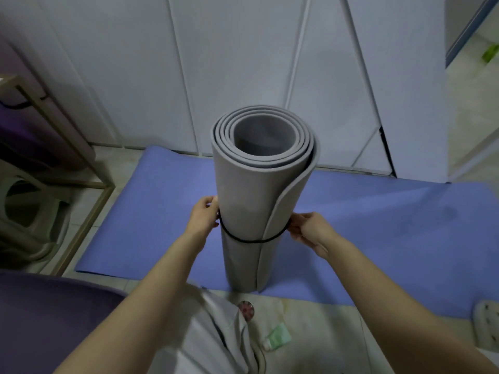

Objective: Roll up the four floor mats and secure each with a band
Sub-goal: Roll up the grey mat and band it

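The grey mat [251, 211] is standing upright on one end, wound into a loose spiral, and it is sitting on the near edge of the blue mat [151, 211], which is lying flat on the floor [324, 333]. Standing it up looks deliberate: the roll's own weight is keeping it steady, so both hands are free for the black band [251, 241].

That band is circling the roll a little below the middle and crossing the loose outer flap, pinning it down. It is dipping at the front and rising toward each hand.

The left hand [204, 217] is pinching the band at the roll's left side, fingers and thumb closing on it against the foam. The right hand [307, 228] is gripping it on the right, fingers curling round the cord just beside the flap's edge. One hand on each side suggests the band is being levelled and seated.

By my reckoning this one is nearly secured, while the blue mat is waiting unrolled. A purple roll [54, 319], likely another mat, is lying at the near left.

On the floor nearby are a green tube [278, 338] and a pale slipper [486, 322]; white cupboard doors [243, 63] are standing behind. As for writing, nothing is legible; the tube's label is too blurred.
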The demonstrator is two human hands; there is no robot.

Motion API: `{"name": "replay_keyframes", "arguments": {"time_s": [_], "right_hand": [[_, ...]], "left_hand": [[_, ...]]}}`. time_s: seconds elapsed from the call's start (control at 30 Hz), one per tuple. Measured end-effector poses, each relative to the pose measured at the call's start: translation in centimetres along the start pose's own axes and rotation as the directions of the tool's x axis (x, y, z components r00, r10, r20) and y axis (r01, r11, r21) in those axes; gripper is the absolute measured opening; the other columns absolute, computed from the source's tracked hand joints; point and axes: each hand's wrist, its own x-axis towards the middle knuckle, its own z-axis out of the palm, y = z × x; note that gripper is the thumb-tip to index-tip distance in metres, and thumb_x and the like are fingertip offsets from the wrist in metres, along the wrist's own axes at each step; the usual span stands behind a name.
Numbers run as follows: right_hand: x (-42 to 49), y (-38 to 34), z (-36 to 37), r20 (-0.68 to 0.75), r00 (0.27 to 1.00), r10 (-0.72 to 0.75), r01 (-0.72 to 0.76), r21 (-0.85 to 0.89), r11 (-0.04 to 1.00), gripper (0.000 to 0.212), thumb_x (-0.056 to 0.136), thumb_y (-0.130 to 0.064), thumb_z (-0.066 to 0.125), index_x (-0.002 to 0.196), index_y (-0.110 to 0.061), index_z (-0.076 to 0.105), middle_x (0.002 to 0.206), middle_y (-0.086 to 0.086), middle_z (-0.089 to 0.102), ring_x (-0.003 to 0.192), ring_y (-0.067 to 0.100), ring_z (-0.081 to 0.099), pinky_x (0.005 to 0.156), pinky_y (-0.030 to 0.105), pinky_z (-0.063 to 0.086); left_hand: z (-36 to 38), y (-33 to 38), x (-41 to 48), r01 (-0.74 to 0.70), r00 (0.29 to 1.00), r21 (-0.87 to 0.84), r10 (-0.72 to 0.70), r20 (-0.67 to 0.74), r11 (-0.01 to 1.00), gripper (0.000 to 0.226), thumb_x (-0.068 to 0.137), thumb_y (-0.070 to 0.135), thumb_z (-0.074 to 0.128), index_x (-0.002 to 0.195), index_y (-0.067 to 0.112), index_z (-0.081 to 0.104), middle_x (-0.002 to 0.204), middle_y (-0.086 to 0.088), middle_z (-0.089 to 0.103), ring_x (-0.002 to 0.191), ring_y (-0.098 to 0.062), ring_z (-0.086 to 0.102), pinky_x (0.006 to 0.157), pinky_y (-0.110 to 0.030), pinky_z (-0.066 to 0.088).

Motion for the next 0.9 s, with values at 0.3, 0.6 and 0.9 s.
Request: {"name": "replay_keyframes", "arguments": {"time_s": [0.3, 0.6, 0.9], "right_hand": [[1.7, 3.0, 0.1, -0.013, 0.997, 0.078, -0.079, -0.087, 0.993, 0.034, 0.099, -0.012, 0.043, 0.065, -0.011, 0.044, 0.058, 0.006, 0.042, 0.043, 0.012, 0.043, 0.046, 0.02, 0.037], [2.2, 4.2, 0.7, -0.059, 0.994, 0.094, -0.1, -0.101, 0.99, 0.032, 0.1, -0.012, 0.043, 0.068, -0.008, 0.041, 0.064, 0.009, 0.046, 0.054, 0.013, 0.042, 0.037, 0.01, 0.043], [-0.9, 4.0, 1.2, 0.091, 0.989, 0.12, -0.125, 0.054, 0.991, 0.023, 0.097, 0.007, 0.038, 0.106, 0.021, 0.054, 0.092, 0.028, 0.058, 0.066, 0.023, 0.054, 0.047, 0.019, 0.054]], "left_hand": [[-1.3, -6.3, 5.6, -0.194, 0.966, 0.629, 0.036, 0.254, 0.753, 0.046, 0.084, 0.044, 0.026, 0.105, 0.01, 0.05, 0.11, -0.01, 0.056, 0.099, -0.035, 0.055, 0.083, -0.055, 0.049], [-0.4, -5.0, 2.3, 0.006, 0.966, 0.477, -0.129, 0.226, 0.879, 0.02, 0.097, 0.021, 0.034, 0.101, 0.007, 0.047, 0.096, -0.007, 0.054, 0.079, -0.02, 0.047, 0.07, -0.032, 0.044], [-0.9, -2.8, -2.2, 0.454, 0.883, -0.177, -0.414, 0.223, 0.873, 0.025, 0.096, -0.001, 0.039, 0.09, -0.002, 0.063, 0.084, -0.012, 0.059, 0.069, -0.022, 0.056, 0.06, -0.033, 0.06]]}}
